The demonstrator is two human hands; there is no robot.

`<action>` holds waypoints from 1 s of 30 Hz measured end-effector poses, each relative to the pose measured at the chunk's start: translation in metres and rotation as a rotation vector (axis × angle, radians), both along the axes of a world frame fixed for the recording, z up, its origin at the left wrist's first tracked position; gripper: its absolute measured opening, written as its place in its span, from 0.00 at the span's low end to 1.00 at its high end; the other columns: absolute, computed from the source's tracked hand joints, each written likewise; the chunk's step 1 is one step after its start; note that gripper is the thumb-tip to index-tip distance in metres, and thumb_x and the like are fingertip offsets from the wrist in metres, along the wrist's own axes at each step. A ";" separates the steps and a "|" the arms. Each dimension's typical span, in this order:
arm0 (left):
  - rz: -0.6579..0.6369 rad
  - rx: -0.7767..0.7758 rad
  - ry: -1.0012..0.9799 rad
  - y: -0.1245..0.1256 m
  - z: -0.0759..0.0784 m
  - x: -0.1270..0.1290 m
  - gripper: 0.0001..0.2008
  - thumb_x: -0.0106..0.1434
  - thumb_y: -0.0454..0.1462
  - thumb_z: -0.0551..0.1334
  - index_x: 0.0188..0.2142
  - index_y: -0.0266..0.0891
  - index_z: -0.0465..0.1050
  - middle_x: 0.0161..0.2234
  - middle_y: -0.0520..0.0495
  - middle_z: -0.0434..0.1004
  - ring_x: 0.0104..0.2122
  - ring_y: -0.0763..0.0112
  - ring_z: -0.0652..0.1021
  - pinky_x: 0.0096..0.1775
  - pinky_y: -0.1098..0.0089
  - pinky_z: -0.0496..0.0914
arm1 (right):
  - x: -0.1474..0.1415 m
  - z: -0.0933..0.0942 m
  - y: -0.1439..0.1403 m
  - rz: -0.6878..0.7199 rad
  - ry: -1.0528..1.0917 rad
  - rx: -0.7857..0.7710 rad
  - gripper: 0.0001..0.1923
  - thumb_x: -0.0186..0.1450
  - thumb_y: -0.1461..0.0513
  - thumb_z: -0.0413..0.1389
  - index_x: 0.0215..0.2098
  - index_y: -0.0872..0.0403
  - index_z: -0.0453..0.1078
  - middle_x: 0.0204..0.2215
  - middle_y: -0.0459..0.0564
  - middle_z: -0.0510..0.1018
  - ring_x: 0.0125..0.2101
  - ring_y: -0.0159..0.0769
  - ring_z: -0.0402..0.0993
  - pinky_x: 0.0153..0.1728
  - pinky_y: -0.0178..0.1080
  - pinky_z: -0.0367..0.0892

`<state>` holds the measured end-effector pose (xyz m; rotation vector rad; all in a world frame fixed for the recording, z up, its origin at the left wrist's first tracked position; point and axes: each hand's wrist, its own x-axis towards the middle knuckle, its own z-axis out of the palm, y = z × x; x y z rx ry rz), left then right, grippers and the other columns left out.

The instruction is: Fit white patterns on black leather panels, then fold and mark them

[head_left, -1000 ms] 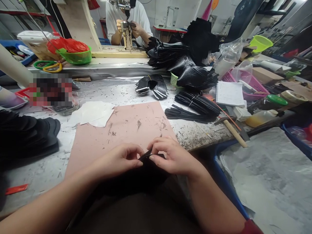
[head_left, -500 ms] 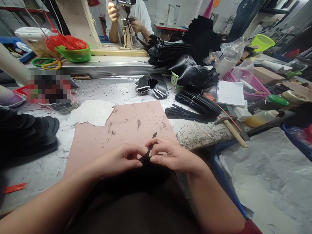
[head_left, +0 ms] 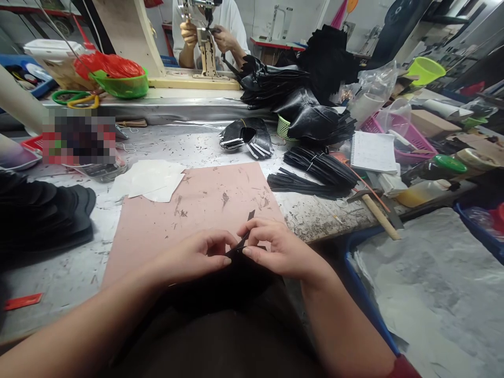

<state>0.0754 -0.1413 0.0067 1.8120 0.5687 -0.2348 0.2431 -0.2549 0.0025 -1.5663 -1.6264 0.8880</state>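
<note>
Far left on the worktable [head_left: 63, 273], a stack of dark shaped pieces [head_left: 43, 215] sits at the edge, with a few white paper cutouts [head_left: 151, 181] just beyond it. A pink cutting mat [head_left: 189, 210] fills the middle of the table, scuffed and scratched. At its near edge the left hand [head_left: 192, 257] has thumb and forefinger pinched together on a small black strip [head_left: 244, 239] — the strip pokes up at a tilt, its tip showing above the knuckles. The right hand [head_left: 277, 252] meets it from the other side, fingers closed on the same strip, the two hands almost touching. Right of the mat lie bundles of thin black strips [head_left: 315, 173], then a spiral notepad [head_left: 372, 152], a wooden-handled hammer [head_left: 378, 212] and a pink basket [head_left: 405, 134]. Across the table another person's hands [head_left: 220, 37] are at a sewing machine [head_left: 205, 47].
</note>
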 end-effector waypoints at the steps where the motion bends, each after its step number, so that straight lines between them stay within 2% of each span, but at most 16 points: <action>1: 0.007 0.002 -0.013 -0.001 0.001 0.001 0.10 0.53 0.38 0.58 0.37 0.40 0.69 0.27 0.55 0.66 0.28 0.73 0.69 0.31 0.74 0.64 | 0.000 0.000 0.000 -0.010 -0.011 0.001 0.08 0.58 0.65 0.54 0.21 0.54 0.65 0.39 0.46 0.72 0.43 0.36 0.66 0.43 0.38 0.60; 6: 0.033 -0.027 -0.078 -0.004 0.001 0.005 0.07 0.53 0.38 0.58 0.32 0.38 0.70 0.28 0.54 0.71 0.30 0.73 0.70 0.34 0.73 0.64 | -0.002 0.000 0.000 -0.023 -0.055 0.019 0.08 0.58 0.65 0.54 0.21 0.53 0.63 0.37 0.45 0.74 0.41 0.36 0.66 0.41 0.38 0.61; 11: 0.006 0.061 -0.019 -0.005 0.004 0.006 0.09 0.54 0.40 0.57 0.34 0.38 0.69 0.23 0.56 0.66 0.25 0.75 0.67 0.28 0.75 0.63 | -0.006 0.000 0.001 -0.013 -0.078 0.058 0.09 0.58 0.67 0.53 0.20 0.54 0.62 0.34 0.45 0.75 0.38 0.34 0.68 0.42 0.38 0.60; 14: 0.027 0.099 -0.028 -0.008 0.006 0.009 0.09 0.53 0.41 0.57 0.30 0.38 0.68 0.23 0.56 0.64 0.25 0.74 0.66 0.28 0.75 0.62 | -0.008 0.001 0.001 -0.015 -0.104 0.075 0.09 0.58 0.68 0.53 0.20 0.54 0.62 0.31 0.45 0.75 0.35 0.33 0.68 0.41 0.38 0.60; 19: 0.134 0.085 0.011 -0.011 0.003 0.011 0.11 0.53 0.44 0.56 0.24 0.38 0.67 0.22 0.55 0.66 0.25 0.73 0.67 0.28 0.74 0.61 | -0.007 0.002 -0.004 -0.111 -0.236 0.036 0.06 0.58 0.60 0.55 0.24 0.54 0.67 0.46 0.49 0.67 0.32 0.31 0.68 0.32 0.36 0.64; 21: 0.157 0.083 0.056 -0.011 0.001 0.011 0.11 0.53 0.44 0.57 0.25 0.38 0.68 0.22 0.55 0.66 0.24 0.73 0.67 0.27 0.73 0.60 | -0.005 0.002 -0.007 -0.154 -0.290 0.048 0.07 0.56 0.59 0.56 0.24 0.54 0.67 0.46 0.49 0.65 0.30 0.30 0.68 0.32 0.37 0.64; 24: 0.169 0.073 0.083 -0.009 -0.001 0.009 0.11 0.53 0.44 0.57 0.28 0.38 0.69 0.23 0.55 0.67 0.25 0.72 0.68 0.27 0.73 0.61 | -0.006 0.001 -0.009 -0.154 -0.318 0.136 0.05 0.56 0.62 0.56 0.23 0.54 0.66 0.42 0.50 0.65 0.33 0.33 0.67 0.33 0.38 0.65; 27: 0.166 0.088 0.077 -0.007 -0.005 0.008 0.11 0.53 0.43 0.56 0.29 0.38 0.70 0.23 0.54 0.68 0.25 0.72 0.69 0.28 0.72 0.62 | -0.009 -0.003 -0.008 -0.159 -0.365 0.279 0.05 0.57 0.65 0.54 0.23 0.54 0.65 0.41 0.53 0.64 0.38 0.37 0.65 0.37 0.39 0.64; 30: 0.157 0.104 0.064 -0.006 -0.008 0.008 0.11 0.53 0.42 0.56 0.29 0.38 0.71 0.23 0.54 0.68 0.25 0.72 0.69 0.27 0.73 0.62 | -0.014 -0.004 -0.006 -0.081 -0.367 0.303 0.05 0.58 0.67 0.52 0.24 0.55 0.64 0.37 0.52 0.66 0.35 0.35 0.65 0.35 0.38 0.63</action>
